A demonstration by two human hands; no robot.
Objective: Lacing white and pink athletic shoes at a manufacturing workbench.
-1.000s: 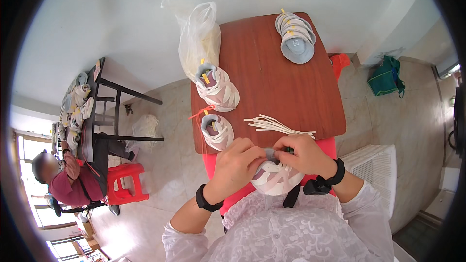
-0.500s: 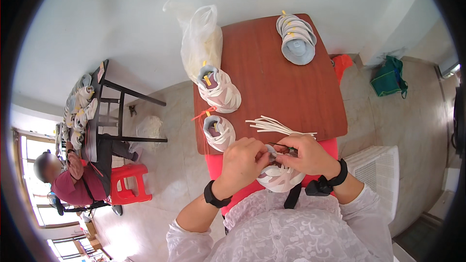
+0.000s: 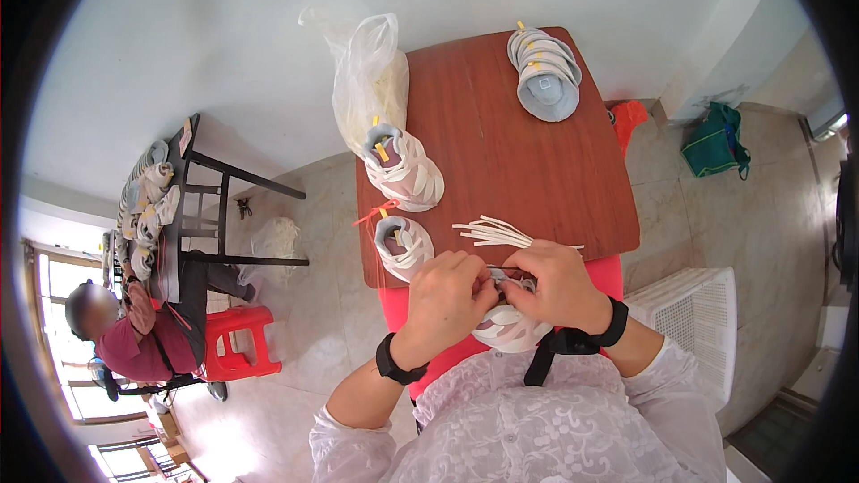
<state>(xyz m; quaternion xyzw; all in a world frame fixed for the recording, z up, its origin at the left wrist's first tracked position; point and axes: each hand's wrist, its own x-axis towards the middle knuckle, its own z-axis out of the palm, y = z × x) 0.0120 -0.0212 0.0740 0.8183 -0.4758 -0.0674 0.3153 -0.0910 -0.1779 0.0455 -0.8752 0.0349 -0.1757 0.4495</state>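
A pale pink and white shoe upper (image 3: 508, 331) with white laces is held close against my front, at the near edge of the table. Its grey collar is mostly covered by my fingers. My left hand (image 3: 452, 293) is closed, pinching the left side of the upper's opening. My right hand (image 3: 557, 284) is closed over the other side, fingertips almost meeting the left ones. A thin dark strip shows between the two hands; what the right fingers grip is hidden. Just beyond my right hand lies a bundle of white laces (image 3: 492, 232).
Two laced shoe uppers stand at the table's left edge: a near one (image 3: 404, 249) and a far one (image 3: 403, 170), beside a plastic bag (image 3: 369, 80). Stacked uppers (image 3: 548, 94) lie far right on the brown table (image 3: 501, 152). A white basket (image 3: 693, 322) stands right; a person (image 3: 148, 340) sits left.
My right hand has turned inward and forward, its fingertips now nearer the left ones and covering more of the laces. The left hand stays almost where it was.
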